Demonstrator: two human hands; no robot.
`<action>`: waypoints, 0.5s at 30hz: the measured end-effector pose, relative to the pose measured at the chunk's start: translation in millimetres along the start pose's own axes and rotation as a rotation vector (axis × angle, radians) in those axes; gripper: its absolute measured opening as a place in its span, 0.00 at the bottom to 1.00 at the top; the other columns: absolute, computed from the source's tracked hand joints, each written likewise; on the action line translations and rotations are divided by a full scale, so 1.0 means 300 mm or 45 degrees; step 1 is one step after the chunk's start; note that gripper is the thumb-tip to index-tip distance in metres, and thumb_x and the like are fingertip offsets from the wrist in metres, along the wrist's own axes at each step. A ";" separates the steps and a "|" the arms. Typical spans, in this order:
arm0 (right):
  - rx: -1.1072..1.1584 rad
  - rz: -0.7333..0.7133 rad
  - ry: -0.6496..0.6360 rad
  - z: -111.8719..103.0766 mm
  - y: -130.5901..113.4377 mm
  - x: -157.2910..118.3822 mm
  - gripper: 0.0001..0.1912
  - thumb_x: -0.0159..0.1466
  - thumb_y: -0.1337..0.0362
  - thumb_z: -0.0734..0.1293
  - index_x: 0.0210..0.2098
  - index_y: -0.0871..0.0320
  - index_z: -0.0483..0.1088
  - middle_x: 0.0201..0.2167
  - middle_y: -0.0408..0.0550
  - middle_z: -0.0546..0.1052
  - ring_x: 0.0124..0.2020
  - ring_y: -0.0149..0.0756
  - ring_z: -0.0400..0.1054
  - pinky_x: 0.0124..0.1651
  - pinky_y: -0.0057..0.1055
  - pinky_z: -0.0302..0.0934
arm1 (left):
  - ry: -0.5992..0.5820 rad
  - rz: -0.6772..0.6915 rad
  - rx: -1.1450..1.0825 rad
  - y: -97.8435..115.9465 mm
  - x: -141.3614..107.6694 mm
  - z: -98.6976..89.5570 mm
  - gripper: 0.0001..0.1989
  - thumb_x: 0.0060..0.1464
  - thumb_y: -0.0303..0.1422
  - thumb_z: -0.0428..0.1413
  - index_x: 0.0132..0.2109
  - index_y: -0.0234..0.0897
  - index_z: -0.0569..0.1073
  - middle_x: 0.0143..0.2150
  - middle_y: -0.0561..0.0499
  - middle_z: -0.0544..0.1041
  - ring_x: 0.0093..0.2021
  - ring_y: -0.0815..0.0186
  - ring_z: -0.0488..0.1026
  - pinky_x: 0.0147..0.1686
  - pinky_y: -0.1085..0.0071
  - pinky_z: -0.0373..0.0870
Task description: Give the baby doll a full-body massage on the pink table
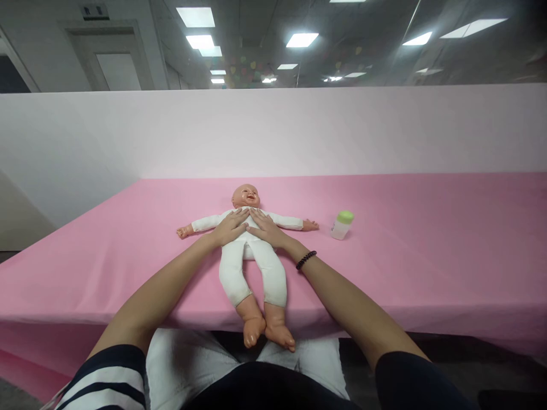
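A baby doll with a white cloth body lies on its back on the pink-covered table. Its head points away from me, both arms are spread wide, and its feet hang over the near edge. My left hand rests flat on the left side of the doll's chest, fingers stretched out. On the right side of the chest lies my right hand, also flat with fingers extended. The fingertips of both hands come close together below the doll's chin. Neither hand grips anything.
A small bottle with a green cap stands right of the doll's hand. Behind the table rises a white partition. The table's near edge runs just in front of my lap.
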State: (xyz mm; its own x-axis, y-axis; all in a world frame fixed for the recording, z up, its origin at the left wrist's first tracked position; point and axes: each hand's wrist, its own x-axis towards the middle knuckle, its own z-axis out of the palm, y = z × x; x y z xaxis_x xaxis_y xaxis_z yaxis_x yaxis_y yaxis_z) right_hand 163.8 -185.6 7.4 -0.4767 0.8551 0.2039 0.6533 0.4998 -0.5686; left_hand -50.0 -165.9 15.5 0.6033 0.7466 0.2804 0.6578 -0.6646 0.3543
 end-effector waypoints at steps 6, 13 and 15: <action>-0.001 0.077 -0.014 0.003 -0.006 0.005 0.47 0.72 0.34 0.54 0.80 0.53 0.39 0.80 0.51 0.37 0.81 0.50 0.26 0.78 0.57 0.24 | -0.030 -0.223 -0.009 0.000 0.000 0.005 0.34 0.70 0.46 0.43 0.78 0.43 0.53 0.80 0.44 0.44 0.81 0.51 0.39 0.75 0.39 0.41; 0.018 0.201 0.096 0.017 0.006 0.017 0.51 0.70 0.34 0.55 0.79 0.61 0.41 0.80 0.57 0.40 0.81 0.51 0.30 0.79 0.52 0.29 | 0.054 -0.459 -0.059 0.006 -0.003 0.015 0.42 0.68 0.53 0.44 0.77 0.28 0.51 0.80 0.32 0.42 0.80 0.41 0.37 0.75 0.43 0.45; 0.028 0.249 0.159 0.018 0.002 0.016 0.49 0.71 0.37 0.57 0.78 0.65 0.45 0.79 0.59 0.43 0.81 0.50 0.34 0.80 0.47 0.32 | 0.077 -0.485 -0.042 0.007 -0.004 0.017 0.41 0.69 0.52 0.43 0.76 0.25 0.53 0.79 0.29 0.45 0.80 0.42 0.40 0.75 0.45 0.46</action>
State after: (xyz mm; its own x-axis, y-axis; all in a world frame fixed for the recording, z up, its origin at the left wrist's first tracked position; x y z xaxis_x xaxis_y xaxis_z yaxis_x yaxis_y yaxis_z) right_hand 158.7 -182.1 3.7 -0.2650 0.9464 0.1848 0.7121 0.3213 -0.6242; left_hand -47.1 -168.4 11.4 0.2902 0.9408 0.1751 0.8140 -0.3389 0.4718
